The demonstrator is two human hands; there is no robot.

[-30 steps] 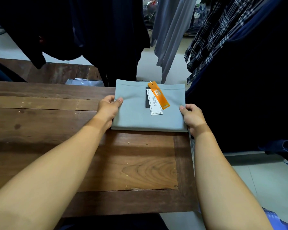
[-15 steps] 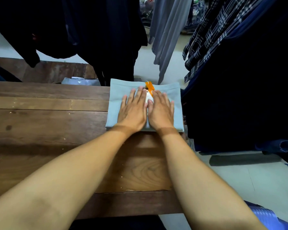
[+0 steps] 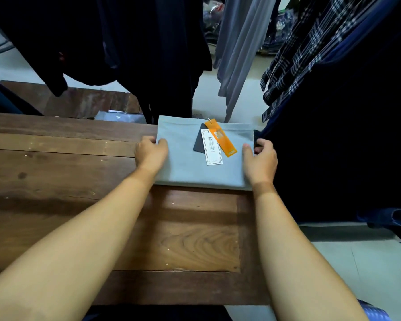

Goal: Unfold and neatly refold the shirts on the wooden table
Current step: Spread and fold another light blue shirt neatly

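Observation:
A light grey-blue shirt [image 3: 188, 163] lies folded into a neat rectangle at the far right corner of the wooden table [image 3: 79, 181]. An orange tag [image 3: 221, 137], a white tag [image 3: 211, 147] and a dark grey tag lie on top of it. My left hand [image 3: 151, 154] grips the shirt's left edge, thumb on top. My right hand [image 3: 261, 158] grips the right edge, thumb on the cloth and fingers curled round the side.
Dark garments [image 3: 148, 42] hang just beyond the table's far edge. A grey garment [image 3: 241, 42] and plaid shirts [image 3: 299, 54] hang at the back right. A dark blue cloth mass [image 3: 345, 147] presses against the table's right side. A plastic-wrapped package [image 3: 118, 115] lies behind the table.
Half a second ago both palms pressed flat on the middle of the shirt, covering the tags. They have since moved apart to the left and right edges, and the tags show again.

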